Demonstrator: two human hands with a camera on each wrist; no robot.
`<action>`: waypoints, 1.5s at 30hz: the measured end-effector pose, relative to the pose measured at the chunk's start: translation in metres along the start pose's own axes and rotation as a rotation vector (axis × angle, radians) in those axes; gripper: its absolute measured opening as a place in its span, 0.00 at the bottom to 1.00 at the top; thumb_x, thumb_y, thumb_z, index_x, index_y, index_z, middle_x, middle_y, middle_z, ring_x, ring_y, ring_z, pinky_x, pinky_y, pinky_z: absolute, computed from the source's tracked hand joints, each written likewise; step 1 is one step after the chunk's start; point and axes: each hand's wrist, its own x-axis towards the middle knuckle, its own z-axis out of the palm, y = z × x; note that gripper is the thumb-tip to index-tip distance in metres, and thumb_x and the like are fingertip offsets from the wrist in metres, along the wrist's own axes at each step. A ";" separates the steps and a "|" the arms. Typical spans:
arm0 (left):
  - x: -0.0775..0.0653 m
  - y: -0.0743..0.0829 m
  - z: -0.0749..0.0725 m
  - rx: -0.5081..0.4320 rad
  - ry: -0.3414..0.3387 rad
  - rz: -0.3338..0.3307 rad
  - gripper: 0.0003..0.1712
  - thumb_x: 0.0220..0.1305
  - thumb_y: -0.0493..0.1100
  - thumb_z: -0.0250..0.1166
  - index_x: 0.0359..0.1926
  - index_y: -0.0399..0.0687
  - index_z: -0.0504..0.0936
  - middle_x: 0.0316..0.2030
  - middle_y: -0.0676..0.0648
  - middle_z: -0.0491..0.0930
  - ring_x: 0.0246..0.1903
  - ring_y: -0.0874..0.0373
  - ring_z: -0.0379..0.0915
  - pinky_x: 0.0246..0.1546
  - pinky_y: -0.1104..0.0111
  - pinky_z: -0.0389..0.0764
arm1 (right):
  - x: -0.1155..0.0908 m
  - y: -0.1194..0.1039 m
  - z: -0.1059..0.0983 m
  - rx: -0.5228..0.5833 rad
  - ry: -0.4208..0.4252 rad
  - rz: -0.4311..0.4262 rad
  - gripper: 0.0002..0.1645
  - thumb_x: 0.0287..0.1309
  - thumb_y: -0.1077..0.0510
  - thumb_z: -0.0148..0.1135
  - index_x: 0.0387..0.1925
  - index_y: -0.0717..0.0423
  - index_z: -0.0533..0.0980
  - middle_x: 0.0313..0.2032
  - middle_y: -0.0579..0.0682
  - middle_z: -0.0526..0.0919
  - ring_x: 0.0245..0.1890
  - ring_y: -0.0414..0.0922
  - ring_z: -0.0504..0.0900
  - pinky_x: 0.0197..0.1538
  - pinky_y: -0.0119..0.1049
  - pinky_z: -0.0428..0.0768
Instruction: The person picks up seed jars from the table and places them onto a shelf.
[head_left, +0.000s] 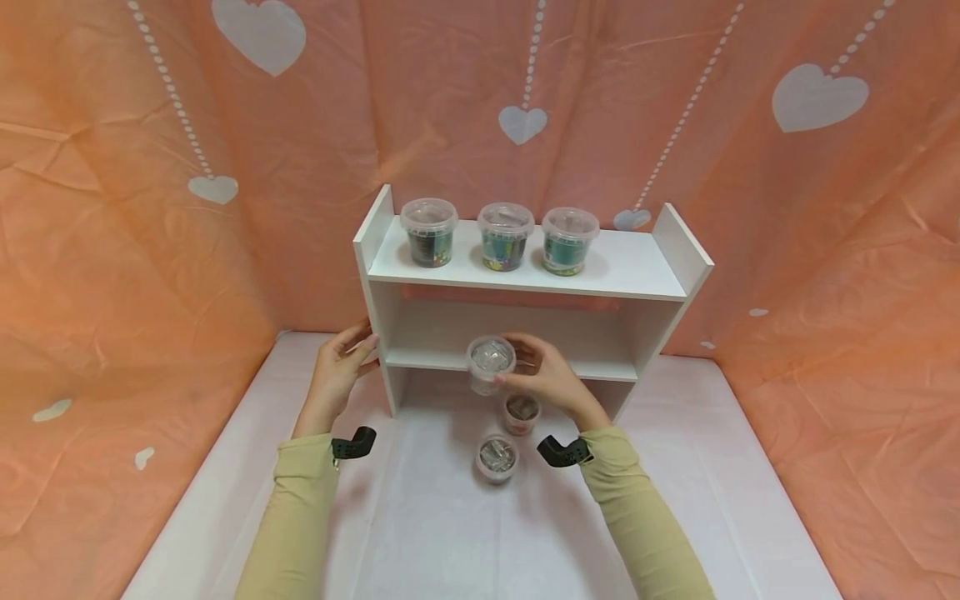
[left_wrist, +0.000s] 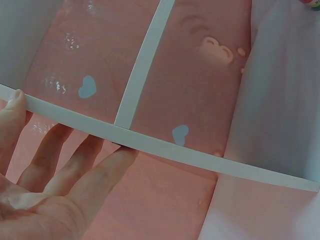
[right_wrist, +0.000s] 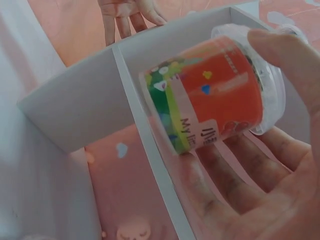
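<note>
My right hand (head_left: 546, 375) holds a lidded plastic tub (head_left: 491, 360) in front of the shelf unit's middle board. In the right wrist view the tub (right_wrist: 210, 95) lies tilted, with an orange and green label; the thumb is on the clear lid end and the fingers are beneath. My left hand (head_left: 337, 375) touches the left side panel (head_left: 381, 333) of the white shelf unit from outside. In the left wrist view its fingers (left_wrist: 95, 170) are fairly straight and the thumb meets the panel's edge. Two more tubs, one nearer (head_left: 497, 458) and one farther (head_left: 521, 413), stand on the table below.
On the top board (head_left: 626, 262) three lidded tubs stand in a row: left (head_left: 431, 233), middle (head_left: 505, 237) and right (head_left: 568, 242). A white cloth (head_left: 435, 533) covers the table. Orange curtains (head_left: 450, 108) with white hearts surround the back and sides.
</note>
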 end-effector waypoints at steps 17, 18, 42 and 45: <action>0.000 0.001 0.000 0.004 0.000 -0.004 0.32 0.69 0.44 0.58 0.70 0.38 0.62 0.64 0.36 0.65 0.61 0.43 0.65 0.53 0.50 0.73 | 0.025 -0.025 0.023 -0.037 0.052 -0.003 0.38 0.50 0.71 0.69 0.64 0.70 0.65 0.57 0.66 0.73 0.54 0.58 0.76 0.56 0.45 0.76; 0.000 0.001 0.000 0.002 0.001 -0.005 0.32 0.69 0.44 0.58 0.69 0.38 0.62 0.64 0.36 0.64 0.61 0.42 0.65 0.53 0.50 0.73 | 0.026 -0.024 0.024 -0.027 0.055 -0.001 0.38 0.50 0.72 0.69 0.63 0.70 0.65 0.57 0.66 0.73 0.53 0.58 0.76 0.55 0.46 0.76; -0.001 0.001 0.001 0.005 -0.004 -0.003 0.31 0.70 0.42 0.57 0.69 0.37 0.62 0.64 0.36 0.64 0.61 0.43 0.64 0.53 0.51 0.73 | 0.045 -0.019 0.043 -0.033 0.122 0.007 0.36 0.52 0.70 0.68 0.62 0.72 0.66 0.55 0.68 0.74 0.50 0.60 0.78 0.52 0.40 0.79; -0.001 0.001 0.001 0.006 -0.005 -0.002 0.30 0.70 0.43 0.57 0.69 0.38 0.62 0.64 0.36 0.64 0.61 0.43 0.65 0.53 0.51 0.74 | 0.047 -0.020 0.045 -0.048 0.117 0.007 0.35 0.53 0.69 0.68 0.62 0.71 0.66 0.54 0.67 0.75 0.50 0.60 0.79 0.51 0.39 0.79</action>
